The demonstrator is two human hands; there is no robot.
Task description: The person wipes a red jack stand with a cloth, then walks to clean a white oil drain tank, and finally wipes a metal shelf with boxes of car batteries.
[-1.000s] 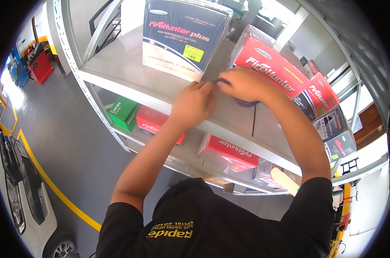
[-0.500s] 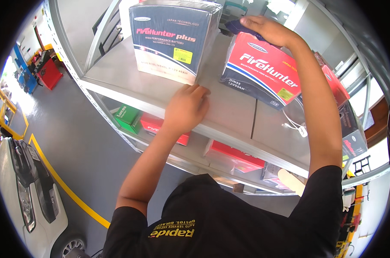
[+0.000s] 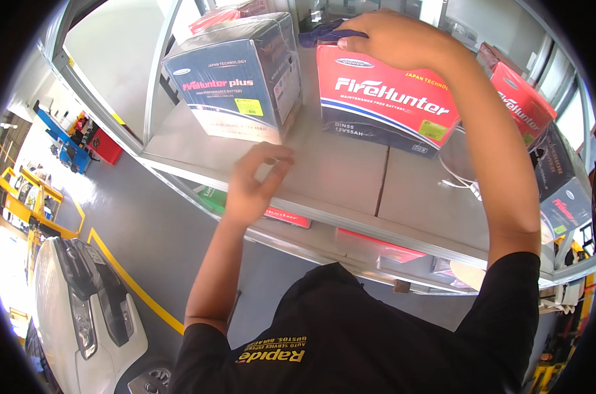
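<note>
My right hand (image 3: 395,41) grips a dark navy cloth (image 3: 319,34) at the top edge of a red and dark blue battery box (image 3: 377,121). Clear plastic wraps that box, which stands on a grey shelf (image 3: 334,172). To its left is another wrapped battery box (image 3: 209,88), dark blue with a pale lower band and a yellow sticker. My left hand (image 3: 251,187) hovers by the shelf's front edge, just below this box and apart from it. Its fingers are loosely bent, the thumb is apart, and nothing shows between them.
More battery boxes (image 3: 524,108) stand at the shelf's right end, beside a white cable (image 3: 467,186). Red boxes (image 3: 380,244) sit on the lower shelf. A metal upright (image 3: 155,75) rises at the left. A silver car (image 3: 91,315) is parked on the floor to the left.
My right hand and the cloth have shifted left along the red box's top edge. My left hand has drawn back slightly leftward, its fingers parting. The head view has turned.
</note>
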